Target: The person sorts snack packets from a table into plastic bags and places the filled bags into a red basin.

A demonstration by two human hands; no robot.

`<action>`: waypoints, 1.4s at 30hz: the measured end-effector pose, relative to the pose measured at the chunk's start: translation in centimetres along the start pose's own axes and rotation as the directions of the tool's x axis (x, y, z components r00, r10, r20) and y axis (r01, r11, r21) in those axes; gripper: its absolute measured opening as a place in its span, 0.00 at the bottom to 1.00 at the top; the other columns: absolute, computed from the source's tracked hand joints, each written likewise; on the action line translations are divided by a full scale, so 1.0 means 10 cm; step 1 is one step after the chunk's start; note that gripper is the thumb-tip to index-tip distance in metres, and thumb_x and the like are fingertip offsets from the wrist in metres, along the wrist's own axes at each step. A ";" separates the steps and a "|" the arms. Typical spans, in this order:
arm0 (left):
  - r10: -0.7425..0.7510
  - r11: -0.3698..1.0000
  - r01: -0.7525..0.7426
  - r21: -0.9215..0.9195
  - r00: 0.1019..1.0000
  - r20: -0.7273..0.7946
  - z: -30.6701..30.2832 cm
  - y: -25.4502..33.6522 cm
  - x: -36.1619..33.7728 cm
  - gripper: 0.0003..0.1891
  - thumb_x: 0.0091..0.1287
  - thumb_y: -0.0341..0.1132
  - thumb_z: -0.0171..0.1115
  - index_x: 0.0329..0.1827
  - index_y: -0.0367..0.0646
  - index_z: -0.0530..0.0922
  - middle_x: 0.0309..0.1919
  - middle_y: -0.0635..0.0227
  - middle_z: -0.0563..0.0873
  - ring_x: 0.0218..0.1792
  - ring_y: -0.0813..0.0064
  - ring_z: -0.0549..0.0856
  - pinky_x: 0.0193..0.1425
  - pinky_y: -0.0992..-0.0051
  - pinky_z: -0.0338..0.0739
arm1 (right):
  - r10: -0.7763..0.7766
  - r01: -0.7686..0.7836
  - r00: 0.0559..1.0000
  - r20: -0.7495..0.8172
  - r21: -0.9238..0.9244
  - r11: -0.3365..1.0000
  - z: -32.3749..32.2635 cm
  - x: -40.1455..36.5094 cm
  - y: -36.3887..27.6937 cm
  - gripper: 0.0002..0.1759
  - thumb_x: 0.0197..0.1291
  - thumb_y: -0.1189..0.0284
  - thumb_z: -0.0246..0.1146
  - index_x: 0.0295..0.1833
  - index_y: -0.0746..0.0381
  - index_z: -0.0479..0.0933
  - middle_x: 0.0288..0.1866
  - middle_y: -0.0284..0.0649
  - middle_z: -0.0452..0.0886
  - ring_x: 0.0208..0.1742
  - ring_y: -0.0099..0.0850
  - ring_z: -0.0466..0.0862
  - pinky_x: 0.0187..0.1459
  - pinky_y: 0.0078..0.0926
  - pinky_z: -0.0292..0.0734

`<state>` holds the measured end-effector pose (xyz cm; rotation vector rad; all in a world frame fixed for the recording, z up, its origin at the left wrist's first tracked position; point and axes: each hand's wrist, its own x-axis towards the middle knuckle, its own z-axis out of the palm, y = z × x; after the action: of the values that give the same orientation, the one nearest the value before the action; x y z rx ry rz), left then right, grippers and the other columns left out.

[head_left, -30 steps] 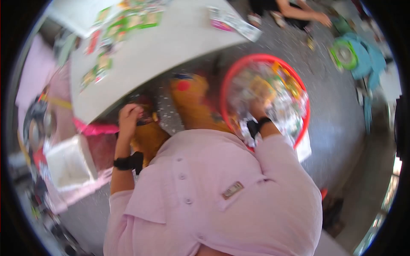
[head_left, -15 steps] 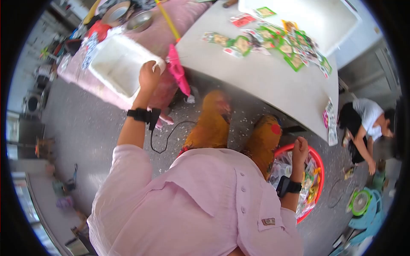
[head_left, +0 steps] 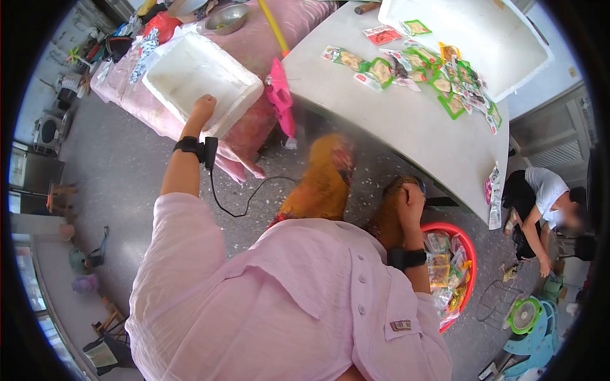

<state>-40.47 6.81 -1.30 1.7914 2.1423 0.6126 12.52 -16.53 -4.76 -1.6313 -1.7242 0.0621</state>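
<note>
My left hand (head_left: 203,109) is closed at the near side of a white foam box (head_left: 184,73) on the pink-covered table; whether its fingers hold anything is hidden. Over my right knee, my right hand (head_left: 411,202) is curled, and what it may hold cannot be made out. Beside that forearm stands a red basket (head_left: 471,254) full of packaged food. Small food packets (head_left: 381,71) lie in a pile on the white table (head_left: 375,114), in front of a larger white foam box (head_left: 470,38).
A pink glue gun-like object (head_left: 279,101) hangs by the pink-covered table (head_left: 254,136), near a yellow stick (head_left: 273,26). A metal bowl (head_left: 227,19) sits behind. At the right, another person (head_left: 543,190) bends down near a green fan (head_left: 525,315). A black cable crosses the floor.
My left hand has moved off the box's right corner toward its near side. My right hand has moved left, from above the basket to my knee. The view has shifted slightly.
</note>
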 end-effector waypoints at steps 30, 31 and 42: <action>0.558 0.538 -0.003 -0.843 0.751 0.353 1.16 2.66 -2.09 0.05 0.55 0.30 0.54 0.22 0.40 0.71 0.20 0.73 0.73 0.24 0.84 0.71 0.25 0.83 0.65 | 0.373 -0.543 0.782 0.499 0.839 0.016 0.32 0.51 -0.96 0.10 0.50 0.65 0.57 0.32 0.60 0.69 0.27 0.34 0.72 0.25 0.21 0.71 0.23 0.18 0.67; 0.559 0.538 -0.002 -0.843 0.750 0.355 1.24 2.60 -2.05 0.06 0.56 0.30 0.54 0.23 0.41 0.70 0.20 0.74 0.71 0.24 0.85 0.69 0.26 0.84 0.64 | 0.349 -0.535 0.790 0.504 0.845 -0.009 0.35 0.51 -0.92 0.10 0.51 0.65 0.56 0.32 0.60 0.69 0.27 0.34 0.71 0.24 0.21 0.70 0.22 0.17 0.67; 0.561 0.622 -0.452 -0.639 0.827 -0.039 1.02 2.62 -1.92 0.07 0.57 0.28 0.51 0.22 0.39 0.65 0.20 0.72 0.67 0.22 0.83 0.66 0.27 0.81 0.63 | 0.464 -0.485 0.828 0.314 0.816 0.315 0.37 0.63 -0.75 0.07 0.53 0.71 0.50 0.30 0.63 0.68 0.25 0.35 0.70 0.27 0.23 0.72 0.26 0.21 0.70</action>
<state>-9.41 -6.87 1.61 1.9252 1.0673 1.1079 4.82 -10.74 -0.65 -1.2083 -0.8097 1.1008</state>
